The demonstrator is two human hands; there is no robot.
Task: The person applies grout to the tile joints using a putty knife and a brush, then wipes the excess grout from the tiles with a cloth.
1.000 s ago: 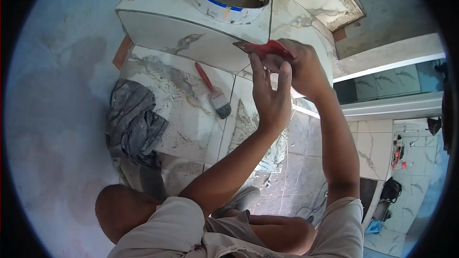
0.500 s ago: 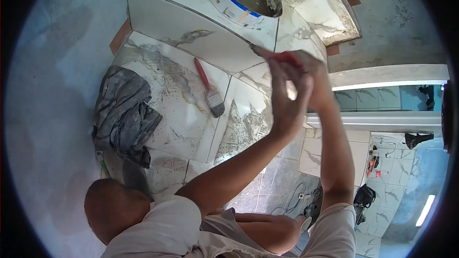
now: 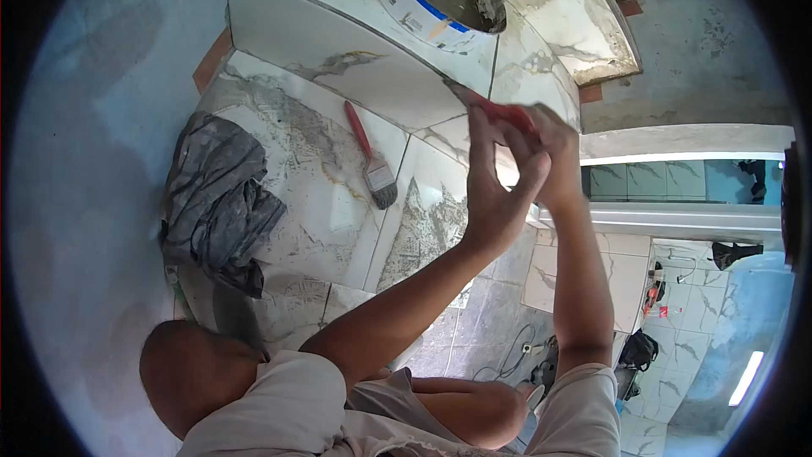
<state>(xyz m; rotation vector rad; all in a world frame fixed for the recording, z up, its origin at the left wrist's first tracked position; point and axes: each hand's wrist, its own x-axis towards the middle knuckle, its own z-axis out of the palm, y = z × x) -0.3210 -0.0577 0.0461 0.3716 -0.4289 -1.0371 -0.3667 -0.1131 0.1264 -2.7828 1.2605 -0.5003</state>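
Scraper point(image 3: 506, 112), red handle, held up in front of the upper step point(image 3: 338, 42); blade tip sits at that step's front edge, near the tile joint below the bucket point(image 3: 404, 8). Right hand point(image 3: 554, 152) closed around the handle. Left hand point(image 3: 495, 190) raised just beside it, fingers point(image 3: 475, 131) straight and together, tips laid on the scraper; whether the thumb pinches it cannot be told. Bucket stands on the upper step near its front edge, grey paste inside. Lower step point(image 3: 313, 203): brush point(image 3: 370, 152), red handle, lies near the middle, bristles toward the front edge. Grey cloth point(image 3: 216, 203) is bunched at the left edge, well apart from both hands.
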